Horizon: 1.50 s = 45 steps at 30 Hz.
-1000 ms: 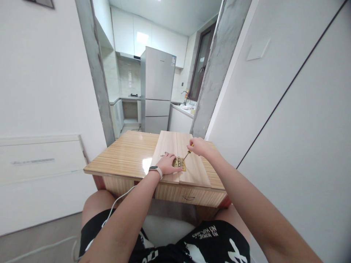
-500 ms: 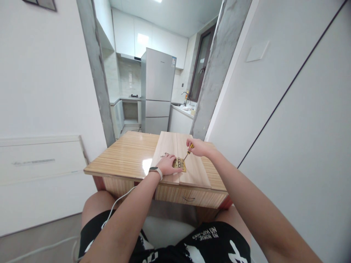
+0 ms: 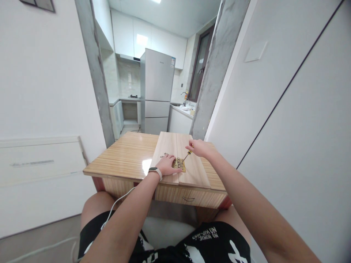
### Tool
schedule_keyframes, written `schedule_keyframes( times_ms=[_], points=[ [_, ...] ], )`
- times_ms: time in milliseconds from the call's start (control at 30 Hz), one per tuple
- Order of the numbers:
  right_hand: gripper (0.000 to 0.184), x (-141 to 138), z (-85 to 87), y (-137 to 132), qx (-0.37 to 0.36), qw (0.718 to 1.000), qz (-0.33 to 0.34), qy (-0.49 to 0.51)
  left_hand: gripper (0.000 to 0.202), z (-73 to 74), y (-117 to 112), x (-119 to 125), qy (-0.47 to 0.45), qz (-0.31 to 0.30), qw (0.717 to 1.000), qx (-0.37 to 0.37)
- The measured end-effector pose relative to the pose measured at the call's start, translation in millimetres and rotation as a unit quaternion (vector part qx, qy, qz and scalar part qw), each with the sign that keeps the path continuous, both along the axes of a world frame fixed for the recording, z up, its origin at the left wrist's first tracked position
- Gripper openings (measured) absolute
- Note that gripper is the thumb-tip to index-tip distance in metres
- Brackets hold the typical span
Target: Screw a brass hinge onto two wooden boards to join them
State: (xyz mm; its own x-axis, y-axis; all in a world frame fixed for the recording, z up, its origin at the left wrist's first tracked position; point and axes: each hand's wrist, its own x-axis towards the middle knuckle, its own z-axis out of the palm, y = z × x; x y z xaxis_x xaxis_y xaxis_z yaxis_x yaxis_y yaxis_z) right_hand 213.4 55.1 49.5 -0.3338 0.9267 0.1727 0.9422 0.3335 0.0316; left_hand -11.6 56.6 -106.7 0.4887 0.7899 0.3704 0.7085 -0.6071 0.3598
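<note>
A brass-coloured hinge (image 3: 180, 165) lies across the seam between two pale wooden boards (image 3: 193, 174). My left hand (image 3: 166, 165) is spread flat, its fingers and thumb pressing on the hinge's left leaf and the board. In my right hand (image 3: 197, 147) is a screwdriver (image 3: 188, 155) with a yellow and black handle, the fingers closed round it. Its shaft slants down to the left, and the tip meets the hinge's right leaf. Whether a screw sits under the tip is too small to tell. Several small screws (image 3: 164, 155) lie just beyond my left fingers.
The boards rest on a glossy wood-grain table (image 3: 123, 155) with a drawer (image 3: 189, 199) at its front. A white cable (image 3: 117, 201) runs by my left leg. Past the table stands a grey fridge (image 3: 157, 80); a white wall (image 3: 287, 128) rises close on the right.
The fingers of my right hand have shifted slightly round the screwdriver handle, while its tip stays at the hinge. My left hand keeps its place.
</note>
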Motion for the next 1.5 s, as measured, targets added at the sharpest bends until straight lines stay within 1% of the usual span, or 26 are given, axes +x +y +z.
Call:
schedule_keyframes(
  times_ms=[100,167,233,300,467,567,633,700,767,833,867,933,1000,1067,1233,1400,1500],
  points=[
    [0.012,4,-2.2,2,-0.025,0.997,0.059,0.044,0.088,-0.4,0,0,-0.001,0.001,1.0,0.001],
    [0.017,6,-3.5,3,-0.053,0.991,0.098,0.077,0.087,-0.4,0,0,0.0,-0.001,1.0,0.0],
    [0.019,7,-3.8,4,-0.074,0.987,0.108,0.095,0.086,0.1,-1,0,0.001,-0.001,1.0,-0.003],
    [0.016,7,-3.0,3,-0.063,0.989,0.097,0.095,0.086,0.5,-1,0,0.0,0.002,1.0,-0.004],
    [0.007,1,-0.1,0,-0.007,0.996,0.055,0.063,0.086,0.1,0,0,-0.001,0.001,1.0,-0.004],
    [0.019,-2,-1.2,-3,0.025,0.998,0.037,0.034,0.086,-0.9,0,0,-0.004,0.001,1.0,-0.001],
    [0.026,-2,-2.5,-4,0.033,0.999,0.019,0.017,0.088,-1.5,1,0,-0.001,0.0,1.0,0.001],
    [0.031,-1,-3.3,-4,0.025,1.0,0.003,0.012,0.09,-1.9,1,-1,0.002,0.0,1.0,0.003],
    [0.025,1,-3.5,-3,0.009,1.0,0.008,0.021,0.091,-2.2,2,-1,0.003,-0.001,1.0,0.003],
    [0.012,3,-3.0,-2,-0.006,0.998,0.043,0.049,0.092,-2.5,2,0,0.003,0.001,1.0,0.002],
    [0.012,5,-2.7,-1,-0.017,0.995,0.067,0.067,0.092,-2.6,2,0,0.003,0.001,1.0,0.002],
    [0.018,7,-2.3,0,-0.053,0.987,0.108,0.101,0.092,-2.7,2,0,0.003,0.0,1.0,0.002],
    [0.017,8,-2.2,1,-0.089,0.981,0.122,0.125,0.092,-2.6,2,0,0.003,-0.001,1.0,0.004],
    [0.014,7,-2.4,1,-0.096,0.98,0.11,0.134,0.092,-2.4,2,0,0.003,-0.001,1.0,0.004],
    [0.01,1,-1.1,-1,-0.052,0.987,0.082,0.131,0.09,-2.2,2,0,0.008,0.002,1.0,0.006],
    [0.006,-2,2.8,-6,-0.061,0.988,0.052,0.129,0.09,-2.1,2,0,0.012,0.001,1.0,0.01],
    [0.015,-5,3.9,-10,-0.035,0.993,0.046,0.106,0.09,-2.1,2,-1,0.011,-0.001,1.0,0.009]
  ],
)
